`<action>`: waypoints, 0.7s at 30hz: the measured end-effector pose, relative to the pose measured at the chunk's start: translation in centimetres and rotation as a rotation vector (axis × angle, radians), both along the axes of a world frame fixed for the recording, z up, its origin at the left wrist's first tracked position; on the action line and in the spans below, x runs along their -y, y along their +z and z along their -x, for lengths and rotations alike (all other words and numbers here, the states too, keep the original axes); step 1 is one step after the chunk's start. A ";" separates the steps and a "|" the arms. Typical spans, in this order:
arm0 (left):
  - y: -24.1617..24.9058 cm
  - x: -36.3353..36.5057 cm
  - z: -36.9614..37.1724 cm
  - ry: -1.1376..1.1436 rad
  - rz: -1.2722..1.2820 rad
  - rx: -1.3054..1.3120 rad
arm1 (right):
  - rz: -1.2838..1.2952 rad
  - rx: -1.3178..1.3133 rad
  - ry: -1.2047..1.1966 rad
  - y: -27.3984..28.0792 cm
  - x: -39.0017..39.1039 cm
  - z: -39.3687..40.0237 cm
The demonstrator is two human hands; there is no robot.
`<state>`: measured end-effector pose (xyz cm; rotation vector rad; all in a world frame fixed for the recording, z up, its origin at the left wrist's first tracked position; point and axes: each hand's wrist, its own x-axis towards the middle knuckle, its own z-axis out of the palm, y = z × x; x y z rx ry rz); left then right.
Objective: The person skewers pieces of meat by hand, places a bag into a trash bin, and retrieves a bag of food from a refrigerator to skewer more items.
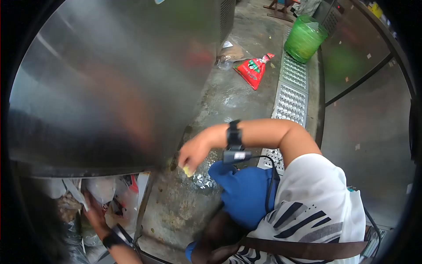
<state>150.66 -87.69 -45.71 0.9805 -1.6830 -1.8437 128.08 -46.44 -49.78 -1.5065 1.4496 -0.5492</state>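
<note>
My right hand [195,152], with a black strap at its wrist, hangs over the wet floor beside the steel door. Its fingers are closed on a small pale yellow piece [189,171], whose kind I cannot make out. At lower left, my left hand [92,209] reaches into an open drawer [144,189]. Its fingers close at the edge of a whitish plastic bag [75,192]; their tips are partly hidden. Around that hand lie several clear bags [104,188] with food in them, some brownish, some dark.
A large steel door or panel [110,79] fills the upper left. Ahead on the floor lie a red bag [253,72] and a clear bag with brown contents [233,53]. A green basket [305,38] stands on the metal drain grate [292,103]. Steel cabinets [369,141] line the right.
</note>
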 end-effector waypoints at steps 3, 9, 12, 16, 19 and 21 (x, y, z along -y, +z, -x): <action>1.2 -5.0 -2.9 0.021 0.532 0.386 | -0.302 0.022 -0.573 -8.6 -8.9 7.9; -0.3 -12.4 -3.7 0.065 1.458 0.335 | -0.233 -0.222 -1.911 -19.2 -27.3 18.5; 1.3 -15.5 -4.0 -0.105 1.062 0.519 | -0.067 -0.069 -2.265 -20.2 -28.0 19.4; 5.3 -20.4 -0.9 -0.101 0.973 0.805 | 0.009 -0.167 -2.547 -23.7 -27.6 23.4; 6.6 -22.4 1.2 -0.353 0.980 0.740 | -0.076 -0.065 -2.498 -24.6 -27.7 25.7; 7.0 -23.3 2.6 -0.286 0.909 1.145 | -0.293 -0.158 -2.607 -25.8 -27.6 28.0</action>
